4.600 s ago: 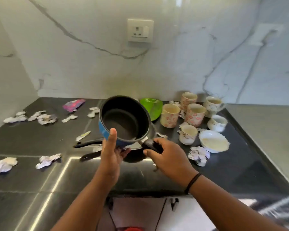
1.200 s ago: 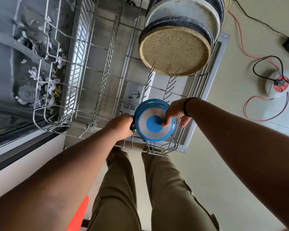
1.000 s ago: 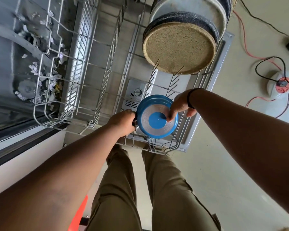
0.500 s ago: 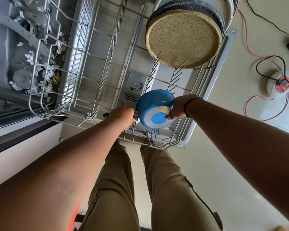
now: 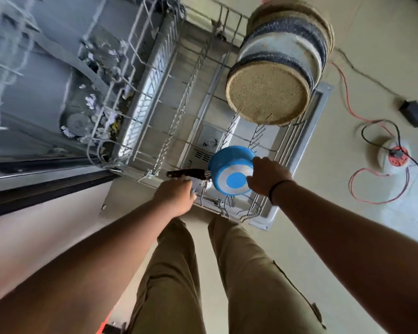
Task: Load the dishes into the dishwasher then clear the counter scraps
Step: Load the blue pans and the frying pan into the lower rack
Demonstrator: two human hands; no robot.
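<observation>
Nearest me, at six o'clock, my own legs in olive trousers (image 5: 174, 280) stand on the pale floor (image 5: 328, 213), and both forearms reach forward from the lower corners of the view.

At about eleven o'clock from my knees, my left hand (image 5: 176, 196) hangs just beside the near edge of the lower rack (image 5: 227, 210). Its fingers look loosely extended with nothing in them, so I read that grip as released; the black handle (image 5: 186, 173) of the saucepan lies just beyond the knuckles, and I see no contact.

At one o'clock, my right hand (image 5: 267, 175), a dark band at its wrist, holds the blue saucepan (image 5: 232, 173) by its rim, fingers curled over the far right edge. The pan sits upside down and tilted among the tines at the near end of the rack, its silver base with the blue centre facing me and its handle pointing toward nine o'clock.

Farther along the rack, at twelve o'clock, a row of plates (image 5: 268, 92) stands on edge, the nearest showing a speckled tan underside.

At ten o'clock, the open tub of the dishwasher (image 5: 58, 75) shows paper scraps (image 5: 92, 102) scattered over its floor.

At two o'clock, red and black cables (image 5: 362, 179) run across the floor to a white round socket (image 5: 393, 160).
</observation>
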